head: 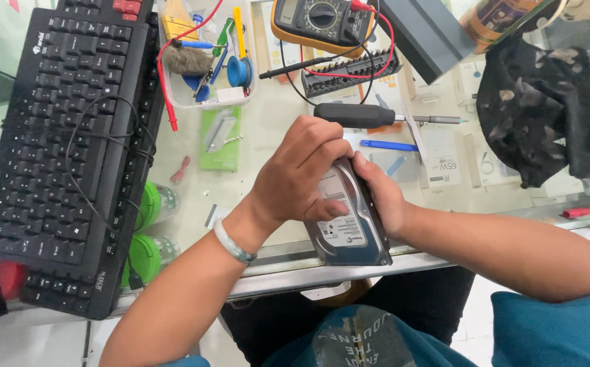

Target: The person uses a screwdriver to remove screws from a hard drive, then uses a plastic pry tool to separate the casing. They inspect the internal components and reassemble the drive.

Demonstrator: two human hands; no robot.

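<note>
A grey metal hard drive (350,234) with a white label stands tilted on its edge at the near rim of the glass counter (267,136). My left hand (299,173), with a pale green bangle on the wrist, grips its top and left side. My right hand (381,194) clasps its right edge from behind. Just beyond my hands lies a black-handled screwdriver (359,115) flat on the counter, touched by neither hand.
A black keyboard (64,136) lies at the left with a cable over it. A clear tray of small tools (203,58), a yellow multimeter (320,20) with red and black leads, a bit rack (349,71), a dark cloth (539,109) and two green-capped bottles (149,231) surround the spot.
</note>
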